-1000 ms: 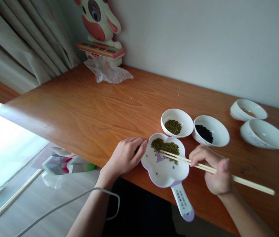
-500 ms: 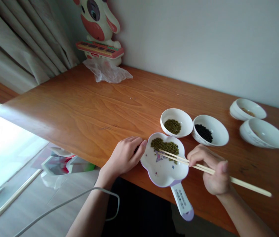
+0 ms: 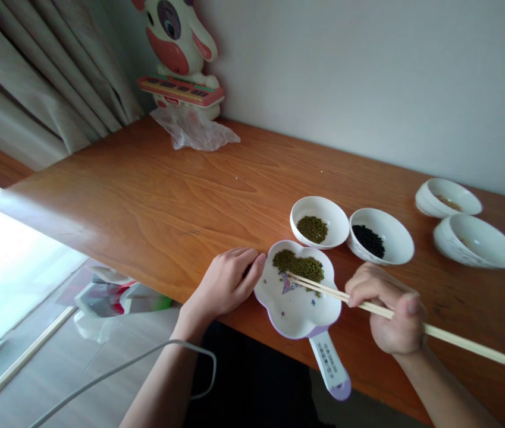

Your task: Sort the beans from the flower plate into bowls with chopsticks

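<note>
My right hand is closed around a pair of light wooden chopsticks. Their tips touch down in a white, purple-rimmed flower-shaped dish, just below a heap of mung beans; I see no bean pinched between them. Against the dish's left rim rests my left hand, its fingers curled; whatever they may hold is hidden. Behind the dish stands a white bowl of mung beans. Right of that, a second white bowl contains small black beans.
Two more white bowls, a rear one and a front one, stand at the right, with a little pale content. A cow-shaped toy keyboard and a clear plastic bag sit at the back left. A grey cable crosses my left forearm.
My right hand has shifted slightly right and down, and the chopsticks have drawn back a little with their tips closer together. My left hand and the dish stay in place.
</note>
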A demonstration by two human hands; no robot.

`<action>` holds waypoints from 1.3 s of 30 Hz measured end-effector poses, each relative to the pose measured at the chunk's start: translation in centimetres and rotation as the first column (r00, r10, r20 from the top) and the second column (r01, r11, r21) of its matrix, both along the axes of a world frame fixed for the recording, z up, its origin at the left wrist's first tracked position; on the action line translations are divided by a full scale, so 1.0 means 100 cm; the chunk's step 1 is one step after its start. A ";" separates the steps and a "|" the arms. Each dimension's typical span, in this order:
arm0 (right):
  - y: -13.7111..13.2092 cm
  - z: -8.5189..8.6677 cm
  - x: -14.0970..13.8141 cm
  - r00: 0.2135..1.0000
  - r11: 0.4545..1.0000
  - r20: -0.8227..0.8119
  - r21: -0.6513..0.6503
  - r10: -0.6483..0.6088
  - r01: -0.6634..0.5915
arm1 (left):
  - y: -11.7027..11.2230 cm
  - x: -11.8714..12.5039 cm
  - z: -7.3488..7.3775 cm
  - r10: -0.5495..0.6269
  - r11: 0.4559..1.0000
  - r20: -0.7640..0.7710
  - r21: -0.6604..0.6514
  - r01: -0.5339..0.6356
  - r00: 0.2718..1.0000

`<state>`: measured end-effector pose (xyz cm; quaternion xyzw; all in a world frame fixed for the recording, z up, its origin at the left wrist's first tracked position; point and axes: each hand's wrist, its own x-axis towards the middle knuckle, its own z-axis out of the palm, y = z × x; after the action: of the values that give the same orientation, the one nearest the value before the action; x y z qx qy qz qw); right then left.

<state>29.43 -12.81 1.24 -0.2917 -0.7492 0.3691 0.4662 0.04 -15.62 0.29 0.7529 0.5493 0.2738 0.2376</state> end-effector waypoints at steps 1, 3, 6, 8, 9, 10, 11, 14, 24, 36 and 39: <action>0.000 0.001 0.000 1.000 1.000 -0.026 -0.017 -0.012 0.012 | 0.000 0.000 0.000 0.000 1.000 0.001 0.002 0.000 1.000; 0.001 0.004 0.002 0.995 0.997 -0.090 -0.064 -0.043 0.037 | 0.000 0.000 0.001 0.002 1.000 0.002 0.006 -0.002 1.000; 0.008 0.009 0.007 0.968 0.987 -0.229 -0.140 -0.105 0.074 | 0.001 0.000 0.001 0.008 1.000 -0.003 0.005 -0.008 1.000; 0.014 0.012 0.011 0.927 0.975 -0.325 -0.179 -0.184 0.131 | 0.001 0.000 0.001 0.006 1.000 -0.002 0.006 -0.006 1.000; 0.018 0.013 0.013 0.903 0.965 -0.359 -0.201 -0.234 0.170 | 0.000 0.000 0.001 0.005 1.000 0.000 0.006 -0.005 1.000; 0.020 0.014 0.015 0.878 0.951 -0.383 -0.225 -0.286 0.212 | 0.000 0.000 0.001 0.003 1.000 0.002 0.007 -0.003 1.000; 0.023 0.015 0.017 0.856 0.936 -0.395 -0.247 -0.332 0.249 | 0.000 0.000 0.001 0.003 1.000 0.004 0.007 -0.003 1.000; 0.028 0.015 0.019 0.817 0.904 -0.401 -0.284 -0.415 0.320 | 0.000 0.000 0.001 0.001 1.000 0.007 0.008 -0.001 1.000; 0.029 0.012 0.014 0.820 0.907 -0.407 -0.299 -0.402 0.296 | 0.001 0.000 0.000 -0.014 1.000 0.000 0.011 0.014 1.000; 0.010 0.011 0.003 0.973 0.936 -0.216 -0.353 -0.084 0.002 | 0.001 0.000 0.000 -0.005 1.000 -0.005 -0.003 0.005 1.000; 0.002 0.009 -0.004 0.993 0.951 -0.118 -0.307 0.011 -0.047 | 0.001 0.000 0.000 -0.001 1.000 -0.005 -0.011 0.001 1.000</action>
<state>29.05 -12.56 2.19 -0.3281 -0.6584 0.5047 0.4518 0.03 -15.56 0.33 0.7527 0.5509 0.2687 0.2404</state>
